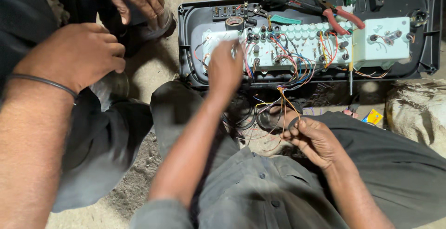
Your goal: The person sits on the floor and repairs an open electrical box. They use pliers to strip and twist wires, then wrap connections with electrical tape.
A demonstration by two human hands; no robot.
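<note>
I judge the wiring partly done: many leads sit on the white board (297, 43) inside the black housing (188, 38); below it, my right hand (316, 138) pinches loose wires (283, 101); my left hand (225, 68) touches the board's left end, blurred, grip unclear; a co-worker's hand (74, 54) rests left of the housing.

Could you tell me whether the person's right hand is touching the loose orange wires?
Touching. The head view shows the right hand pinching the orange wires between its fingertips, with the strands running up from that pinch towards the black housing.
</note>
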